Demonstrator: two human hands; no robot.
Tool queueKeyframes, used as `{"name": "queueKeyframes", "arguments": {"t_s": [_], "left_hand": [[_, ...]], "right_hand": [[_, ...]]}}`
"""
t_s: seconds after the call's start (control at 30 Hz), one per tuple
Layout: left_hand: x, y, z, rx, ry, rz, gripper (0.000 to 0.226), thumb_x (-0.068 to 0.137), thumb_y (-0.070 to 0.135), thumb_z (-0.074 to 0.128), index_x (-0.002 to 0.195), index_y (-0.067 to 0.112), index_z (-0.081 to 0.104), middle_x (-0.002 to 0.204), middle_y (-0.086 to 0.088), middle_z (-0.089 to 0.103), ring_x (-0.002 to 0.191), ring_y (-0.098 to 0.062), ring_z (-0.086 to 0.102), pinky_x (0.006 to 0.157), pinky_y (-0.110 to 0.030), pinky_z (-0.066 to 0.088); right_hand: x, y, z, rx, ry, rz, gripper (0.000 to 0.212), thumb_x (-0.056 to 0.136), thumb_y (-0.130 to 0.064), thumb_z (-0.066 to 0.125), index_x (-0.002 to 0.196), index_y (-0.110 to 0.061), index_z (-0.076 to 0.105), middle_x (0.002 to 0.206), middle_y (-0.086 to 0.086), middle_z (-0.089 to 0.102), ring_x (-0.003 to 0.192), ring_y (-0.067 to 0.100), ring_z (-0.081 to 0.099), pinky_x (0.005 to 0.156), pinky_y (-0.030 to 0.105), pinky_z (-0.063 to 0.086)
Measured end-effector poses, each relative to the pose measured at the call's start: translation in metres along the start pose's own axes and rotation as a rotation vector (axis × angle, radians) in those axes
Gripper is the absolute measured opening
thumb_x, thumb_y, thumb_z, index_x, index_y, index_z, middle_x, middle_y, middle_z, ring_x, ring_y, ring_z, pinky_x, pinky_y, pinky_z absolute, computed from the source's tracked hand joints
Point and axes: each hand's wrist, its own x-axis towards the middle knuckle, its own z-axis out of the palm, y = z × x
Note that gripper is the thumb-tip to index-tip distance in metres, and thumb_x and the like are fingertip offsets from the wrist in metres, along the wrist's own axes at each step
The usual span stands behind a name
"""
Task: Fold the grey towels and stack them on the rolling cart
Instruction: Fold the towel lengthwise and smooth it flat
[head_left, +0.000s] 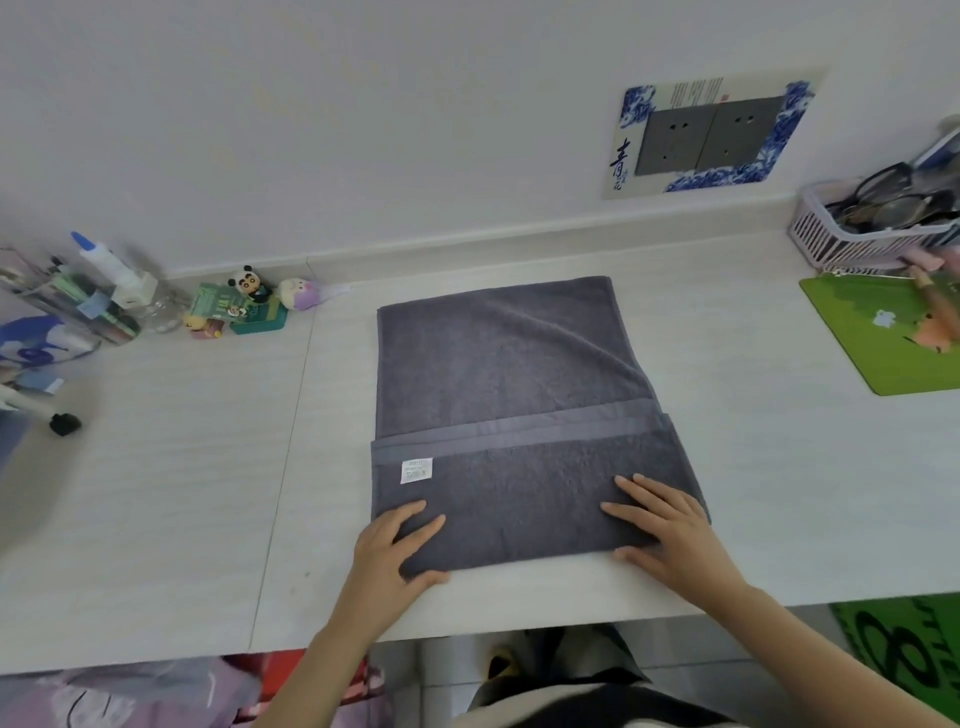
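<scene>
A grey towel (511, 395) lies flat on the pale desk (171, 467), its near part folded up over itself, a small white label (416, 470) showing on that flap toward its left. The left hand (390, 551) is at the towel's near-left corner, fingers on top and thumb along the near edge; the right hand (670, 530) rests on the near-right corner in much the same way. Whether either is pinching the cloth or just pressing it, I can't quite tell. Left of the towel, against the wall, stands a cluster of little figurines (249, 306). Right of the towel lie a green mat (878, 338) and, behind it, a slatted basket (852, 239) holding spectacles. On the wall behind the towel is a double socket (709, 135) in a blue-patterned frame.
</scene>
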Motion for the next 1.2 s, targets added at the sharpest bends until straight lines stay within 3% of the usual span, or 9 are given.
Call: {"name": "queueKeyframes", "arguments": {"t_s": [0.2, 0.3, 0.4, 0.47, 0.57, 0.7, 0.87, 1.03, 1.2], "left_hand": [[0.023, 0.005, -0.008, -0.083, 0.113, -0.03, 0.028, 0.073, 0.039, 0.071, 0.094, 0.022, 0.077, 0.105, 0.008, 0.063, 0.1, 0.004, 0.046, 0.089, -0.023, 0.041], [0.031, 0.008, -0.018, -0.063, 0.071, -0.086, 0.019, 0.07, 0.027, 0.078, 0.086, 0.017, 0.078, 0.097, 0.009, 0.065, 0.095, 0.0, 0.051, 0.084, -0.016, 0.039], [0.036, 0.016, -0.032, -0.095, -0.107, -0.203, 0.017, 0.078, 0.024, 0.077, 0.092, 0.014, 0.076, 0.097, 0.012, 0.061, 0.095, -0.007, 0.054, 0.086, -0.018, 0.039], [0.038, 0.023, -0.048, -0.152, -0.283, -0.275, 0.01, 0.081, 0.028, 0.074, 0.082, 0.018, 0.072, 0.084, 0.011, 0.061, 0.082, -0.006, 0.055, 0.076, -0.021, 0.042], [0.04, 0.031, -0.07, -0.18, -0.561, -0.314, 0.029, 0.086, 0.036, 0.067, 0.073, 0.01, 0.064, 0.068, 0.004, 0.053, 0.062, -0.006, 0.047, 0.061, -0.021, 0.034], [0.052, 0.037, -0.099, -0.227, -0.71, -0.324, 0.04, 0.089, 0.038, 0.063, 0.058, 0.02, 0.045, 0.061, 0.007, 0.037, 0.053, -0.002, 0.035, 0.056, -0.02, 0.027], [0.108, 0.041, -0.133, -0.247, -0.619, -0.385, 0.039, 0.088, 0.04, 0.064, 0.056, 0.021, 0.052, 0.056, 0.013, 0.045, 0.055, -0.002, 0.043, 0.056, -0.019, 0.03], [0.187, 0.036, -0.151, -0.315, -0.433, -0.51, 0.018, 0.082, 0.039, 0.071, 0.073, 0.023, 0.073, 0.08, 0.007, 0.068, 0.078, -0.008, 0.061, 0.067, -0.02, 0.043], [0.224, 0.011, -0.12, -0.333, -0.119, -0.718, 0.039, 0.09, 0.044, 0.058, 0.094, 0.006, 0.07, 0.096, -0.007, 0.067, 0.087, -0.019, 0.059, 0.072, -0.026, 0.044]], "right_hand": [[0.012, -0.008, 0.001, 0.118, 0.157, 0.159, 0.037, 0.072, -0.052, 0.049, 0.078, -0.025, 0.074, 0.111, -0.008, 0.067, 0.102, 0.022, 0.058, 0.087, 0.035, 0.036], [0.02, -0.013, -0.003, 0.089, 0.122, 0.204, 0.034, 0.074, -0.048, 0.056, 0.078, -0.02, 0.074, 0.107, -0.009, 0.067, 0.099, 0.026, 0.057, 0.084, 0.035, 0.031], [0.023, -0.019, -0.019, 0.058, -0.05, 0.216, 0.019, 0.084, -0.035, 0.066, 0.096, -0.022, 0.071, 0.109, -0.012, 0.063, 0.108, 0.018, 0.051, 0.088, 0.028, 0.03], [0.022, -0.022, -0.033, 0.086, -0.19, 0.223, 0.007, 0.087, -0.035, 0.061, 0.091, -0.03, 0.064, 0.093, -0.012, 0.062, 0.096, 0.014, 0.055, 0.078, 0.024, 0.038], [0.02, -0.026, -0.056, 0.071, -0.41, 0.218, 0.016, 0.092, -0.038, 0.054, 0.077, -0.033, 0.049, 0.077, -0.014, 0.055, 0.077, 0.009, 0.054, 0.065, 0.022, 0.04], [0.033, -0.031, -0.089, 0.064, -0.582, 0.156, 0.02, 0.092, -0.043, 0.052, 0.078, -0.029, 0.05, 0.082, -0.013, 0.053, 0.076, 0.005, 0.05, 0.066, 0.02, 0.036], [0.093, -0.03, -0.13, 0.055, -0.549, 0.129, 0.019, 0.091, -0.044, 0.054, 0.076, -0.033, 0.052, 0.083, -0.018, 0.053, 0.08, 0.005, 0.051, 0.066, 0.019, 0.035], [0.173, -0.011, -0.154, 0.098, -0.442, 0.152, 0.018, 0.09, -0.045, 0.057, 0.088, -0.027, 0.059, 0.085, -0.015, 0.055, 0.083, 0.01, 0.052, 0.065, 0.019, 0.036], [0.222, 0.025, -0.134, 0.331, -0.31, 0.321, 0.028, 0.084, -0.047, 0.064, 0.098, -0.023, 0.067, 0.1, -0.004, 0.065, 0.093, 0.013, 0.059, 0.075, 0.024, 0.04]]}}
